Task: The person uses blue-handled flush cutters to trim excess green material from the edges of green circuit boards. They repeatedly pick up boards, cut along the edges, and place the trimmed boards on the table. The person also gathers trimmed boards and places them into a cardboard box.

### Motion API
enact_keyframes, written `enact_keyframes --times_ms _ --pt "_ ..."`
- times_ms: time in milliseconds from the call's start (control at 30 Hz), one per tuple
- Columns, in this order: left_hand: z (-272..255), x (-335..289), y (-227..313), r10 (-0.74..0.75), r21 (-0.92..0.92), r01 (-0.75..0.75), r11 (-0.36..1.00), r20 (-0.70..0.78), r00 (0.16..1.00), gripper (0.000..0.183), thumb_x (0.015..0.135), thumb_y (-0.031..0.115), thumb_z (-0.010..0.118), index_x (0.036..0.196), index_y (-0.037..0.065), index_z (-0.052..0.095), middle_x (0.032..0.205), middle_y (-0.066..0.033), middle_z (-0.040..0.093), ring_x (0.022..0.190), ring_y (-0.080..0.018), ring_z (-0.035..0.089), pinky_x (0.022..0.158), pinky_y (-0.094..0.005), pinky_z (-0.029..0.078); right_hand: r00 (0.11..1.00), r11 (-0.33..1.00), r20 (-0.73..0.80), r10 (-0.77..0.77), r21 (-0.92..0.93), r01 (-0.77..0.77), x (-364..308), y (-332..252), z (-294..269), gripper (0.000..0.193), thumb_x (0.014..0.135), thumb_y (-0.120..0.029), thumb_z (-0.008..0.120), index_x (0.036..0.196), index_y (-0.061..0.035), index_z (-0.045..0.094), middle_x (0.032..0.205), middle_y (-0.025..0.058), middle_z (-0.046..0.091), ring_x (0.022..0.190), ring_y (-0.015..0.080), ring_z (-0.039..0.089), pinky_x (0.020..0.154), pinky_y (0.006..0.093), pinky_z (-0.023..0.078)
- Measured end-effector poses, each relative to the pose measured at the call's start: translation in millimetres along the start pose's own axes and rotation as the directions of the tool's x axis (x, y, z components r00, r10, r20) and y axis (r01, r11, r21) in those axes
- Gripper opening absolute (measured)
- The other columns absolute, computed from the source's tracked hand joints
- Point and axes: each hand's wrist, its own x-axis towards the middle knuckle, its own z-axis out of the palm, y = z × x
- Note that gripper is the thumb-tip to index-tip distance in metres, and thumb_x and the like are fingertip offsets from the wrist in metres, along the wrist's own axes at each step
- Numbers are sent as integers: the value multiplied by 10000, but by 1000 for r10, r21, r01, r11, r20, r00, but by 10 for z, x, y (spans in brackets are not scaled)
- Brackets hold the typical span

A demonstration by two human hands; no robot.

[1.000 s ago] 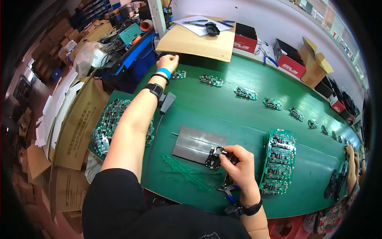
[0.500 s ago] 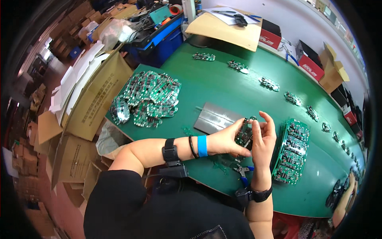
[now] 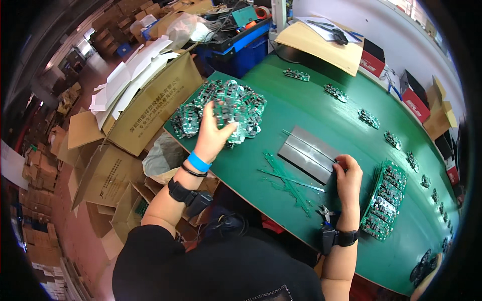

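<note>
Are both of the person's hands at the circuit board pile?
No, only the left hand is there, at the circuit board pile; the right hand is by the grey plate.

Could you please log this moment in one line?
left hand: at circuit-board pile, grip unclear | right hand: at grey plate, grip unclear | green strips: beside plate

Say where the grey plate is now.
In the head view, the grey plate lies right of centre on the green table, beside the thin green strips, the right hand at its right end.
</note>
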Motion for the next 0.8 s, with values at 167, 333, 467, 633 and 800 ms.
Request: enact_keyframes --times_ms 167,333,467,633,800 --pt "-444 300 -38 79 102 -68 992 -102 992 646 792 -85 641 1367 -16 353 1191 -94 570 1060 -178 577 936 -312 464 989 993 -128 -78 79 89 22 74 -81 94 774 41 629 867 29 628 783 126 639 716 202 615 689 308 482" --pt "-593 698 -180 -40 276 56 960 -63 997 716 780 -39 694 1394 -50 325 1013 -131 668 897 -151 645 757 -270 530 966 996 249 -71 75 54 -78 -217 -289 75 770 11 633 841 31 649 762 129 636 690 207 602 655 303 465" --pt "-594 786 -338 208 761 -106 640 -39 977 639 779 227 735 1292 -52 474 1062 -225 646 960 -307 645 839 -387 510 946 984 287 -154 -38 172 -103 -349 -278 93 778 -54 668 833 20 675 751 147 616 662 259 589 631 331 456" --pt "-478 717 -373 238 908 -73 413 -30 971 585 809 393 680 1213 -15 568 1014 -208 593 979 -377 546 879 -435 451 973 962 103 -207 -159 222 -166 -575 -420 104 791 -63 675 849 23 667 762 135 613 699 265 594 667 343 463" --pt "-458 697 -464 305 906 -132 401 3 952 609 827 415 661 1204 -51 555 1061 -241 576 991 -398 533 881 -450 436 989 861 -103 -111 -506 44 -467 -622 -957 331 774 -179 730 1060 -34 646 1063 151 605 1035 339 544 887 415 425"
